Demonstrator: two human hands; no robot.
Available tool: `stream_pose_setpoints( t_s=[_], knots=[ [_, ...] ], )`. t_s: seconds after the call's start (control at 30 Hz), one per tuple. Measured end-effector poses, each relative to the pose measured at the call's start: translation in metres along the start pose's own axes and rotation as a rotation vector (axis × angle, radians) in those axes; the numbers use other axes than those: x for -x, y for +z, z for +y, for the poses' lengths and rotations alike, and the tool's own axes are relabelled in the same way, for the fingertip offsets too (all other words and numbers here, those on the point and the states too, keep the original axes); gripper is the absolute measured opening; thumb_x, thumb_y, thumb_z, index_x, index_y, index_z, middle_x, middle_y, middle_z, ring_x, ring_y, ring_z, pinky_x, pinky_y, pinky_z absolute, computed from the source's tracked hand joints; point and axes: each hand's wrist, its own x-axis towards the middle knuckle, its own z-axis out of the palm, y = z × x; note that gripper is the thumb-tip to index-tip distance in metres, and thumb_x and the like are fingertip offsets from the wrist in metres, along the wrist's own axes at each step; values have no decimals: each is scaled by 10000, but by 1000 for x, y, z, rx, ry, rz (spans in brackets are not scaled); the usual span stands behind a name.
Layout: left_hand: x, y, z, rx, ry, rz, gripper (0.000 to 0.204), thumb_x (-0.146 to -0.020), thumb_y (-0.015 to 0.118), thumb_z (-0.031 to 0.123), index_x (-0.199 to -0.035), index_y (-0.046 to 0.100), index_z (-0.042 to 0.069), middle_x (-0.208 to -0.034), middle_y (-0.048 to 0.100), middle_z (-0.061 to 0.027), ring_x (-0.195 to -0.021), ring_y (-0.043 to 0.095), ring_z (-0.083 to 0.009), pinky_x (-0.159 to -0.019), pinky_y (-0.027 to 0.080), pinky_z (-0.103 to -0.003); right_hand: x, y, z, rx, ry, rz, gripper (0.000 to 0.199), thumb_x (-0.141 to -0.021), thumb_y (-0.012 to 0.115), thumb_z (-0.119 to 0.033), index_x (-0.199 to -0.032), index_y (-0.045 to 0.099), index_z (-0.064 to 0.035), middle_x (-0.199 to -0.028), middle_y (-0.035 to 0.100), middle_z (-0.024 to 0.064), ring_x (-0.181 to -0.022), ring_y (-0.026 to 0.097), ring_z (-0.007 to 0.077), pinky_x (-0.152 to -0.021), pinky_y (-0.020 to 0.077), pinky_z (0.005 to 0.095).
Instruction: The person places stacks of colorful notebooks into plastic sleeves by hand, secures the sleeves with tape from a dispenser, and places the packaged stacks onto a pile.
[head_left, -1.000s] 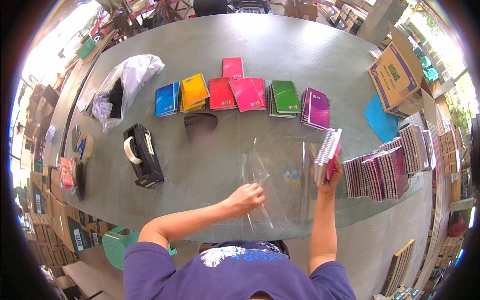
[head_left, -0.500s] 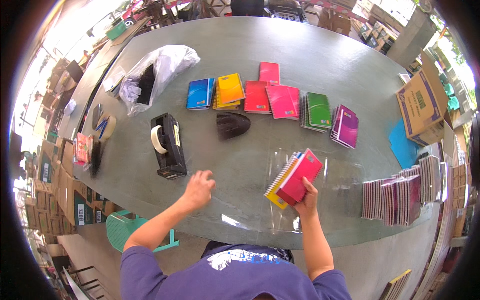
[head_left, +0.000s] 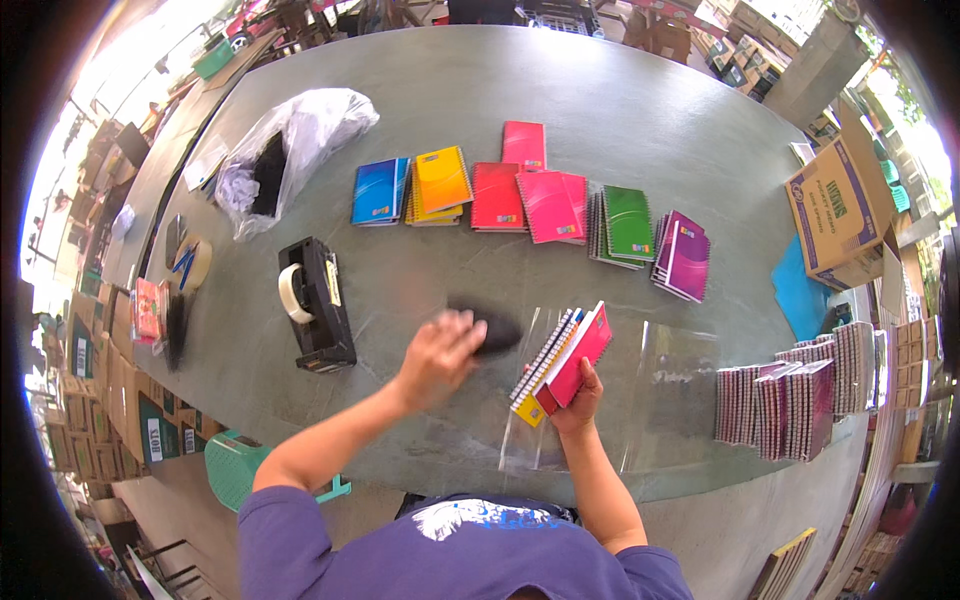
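My right hand (head_left: 577, 402) grips a small fanned stack of spiral notebooks (head_left: 585, 368), red on top with yellow and blue edges showing beneath. Its thumb lies on the red cover. Left of them, my left hand (head_left: 443, 350) is blurred, its fingers closed at the edge of a dark half-oval piece (head_left: 497, 334) whose kind I cannot make out. Clear plastic sleeves (head_left: 675, 375) lie flat under and beside the notebooks. Beyond the hands runs a row of notebook piles: blue (head_left: 378, 192), yellow (head_left: 441, 180), red (head_left: 496, 195), pink (head_left: 548, 207), green (head_left: 628, 222) and purple (head_left: 684, 257).
A black tape dispenser (head_left: 325, 310) stands on the left, near a crumpled clear plastic bag (head_left: 315, 125). Wrapped notebook bundles (head_left: 775, 405) are stacked at the right edge. Behind them are a blue sheet (head_left: 800, 290) and a cardboard box (head_left: 838, 205). A green stool (head_left: 230, 470) is below the table's left edge.
My left hand has moved right and away from me, and the dark half-oval piece has come nearer with it. The notebooks in my right hand are tilted more on edge.
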Motion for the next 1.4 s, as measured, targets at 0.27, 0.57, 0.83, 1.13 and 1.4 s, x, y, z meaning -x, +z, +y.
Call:
stream_pose_setpoints(
  t_s=[0.27,0.57,0.83,1.13,1.4],
  knots=[
    [-110,-4,26,190,67,-105,264,-783,631,297,-926,634,75,-995,613,-82,-1023,512,-280,-852,415,-421,33,47,-91,429,-82,138,454,-816,617,-158,-1202,451,13,-1088,587,146,-962,611,239,-860,496,375],
    [-259,141,47,-55,149,31,218,-697,667,191,-835,605,33,-876,621,-109,-943,575,-252,-793,441,-375,63,13,-143,467,-51,191,453,-762,655,-90,-1171,483,1,-1046,597,108,-952,608,211,-854,494,352],
    [-211,57,145,329,661,17,146,-685,622,151,-816,592,93,-782,609,-37,-760,612,-191,-694,495,-344,60,-12,-168,48,-71,144,409,-825,593,-224,-1157,496,-7,-1009,608,133,-896,625,211,-790,526,350],
    [-292,146,134,-10,520,62,356,-756,577,148,-1065,538,-26,-1082,593,-210,-1025,584,-298,-974,393,-429,73,-26,-187,576,-59,296,513,-762,715,-201,-1175,482,-5,-1037,596,104,-928,614,208,-778,524,337],
    [-209,106,167,391,673,-239,345,-775,593,267,-998,582,5,-1045,607,-149,-1079,550,-272,-987,384,-459,67,-33,-196,387,-135,173,500,-829,592,-290,-1178,479,49,-1120,580,168,-951,613,275,-836,508,392]
  ],
)
